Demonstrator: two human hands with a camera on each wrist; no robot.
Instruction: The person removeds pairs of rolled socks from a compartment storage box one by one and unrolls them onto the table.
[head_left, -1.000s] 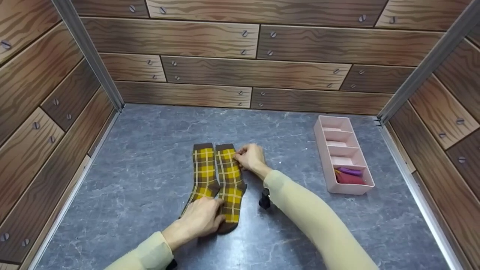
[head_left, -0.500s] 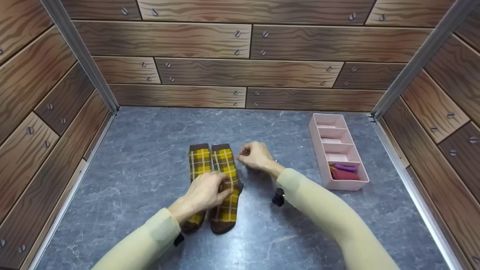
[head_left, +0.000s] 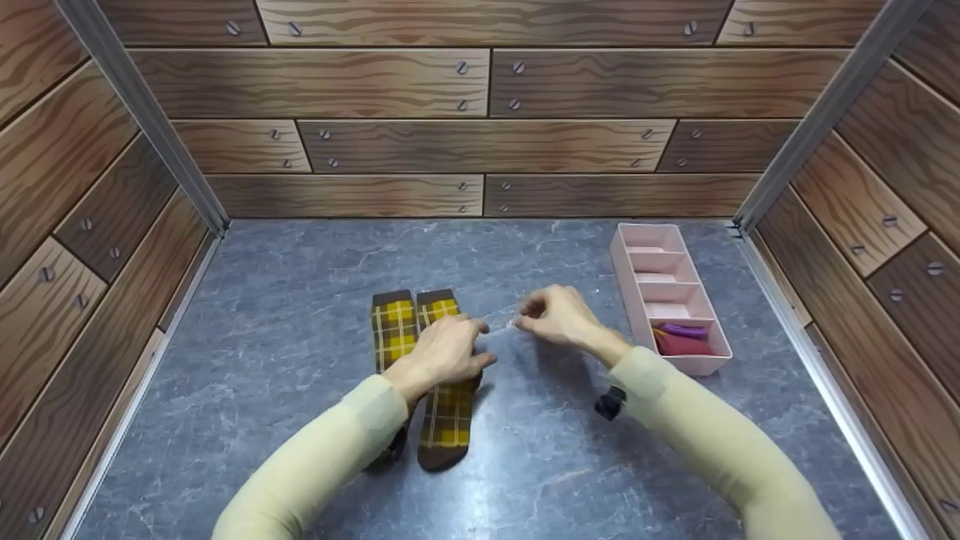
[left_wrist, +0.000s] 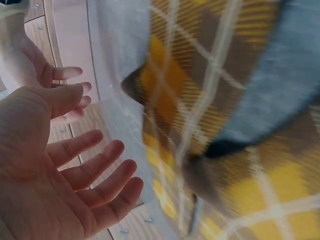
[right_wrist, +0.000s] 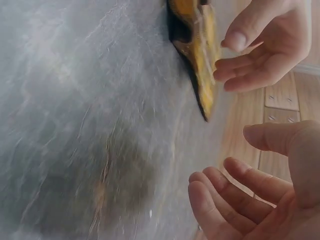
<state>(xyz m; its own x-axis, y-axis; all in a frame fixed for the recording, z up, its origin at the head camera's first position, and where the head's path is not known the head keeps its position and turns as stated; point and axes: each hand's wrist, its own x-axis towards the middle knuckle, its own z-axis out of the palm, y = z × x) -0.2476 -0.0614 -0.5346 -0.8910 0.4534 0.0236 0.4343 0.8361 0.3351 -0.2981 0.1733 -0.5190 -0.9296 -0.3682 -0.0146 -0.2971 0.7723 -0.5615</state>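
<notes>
Two brown and yellow plaid socks lie side by side on the grey tabletop, cuffs at the far end. The left sock point(head_left: 393, 330) is partly covered by my left wrist and forearm. Over the middle of the right sock point(head_left: 445, 424) reaches my left hand point(head_left: 442, 351), its fingers loosely bent and holding nothing; the left wrist view shows its palm facing my other hand. My right hand point(head_left: 564, 316) hovers to the right of the socks, apart from them. In the right wrist view its thumb and fingers point(right_wrist: 235, 200) are separated, with nothing visible between them.
A pink divided box point(head_left: 628, 300) stands on the right. Its nearest compartment contains a dark red folded item point(head_left: 682, 344) and a purple one point(head_left: 684, 330). Wood-patterned walls point(head_left: 480, 146) surround the marbled grey tabletop point(head_left: 300, 262) at the back and sides.
My left hand has moved from the toe end of the socks up and right, over the right sock. My right hand has let go of that sock's edge and moved right.
</notes>
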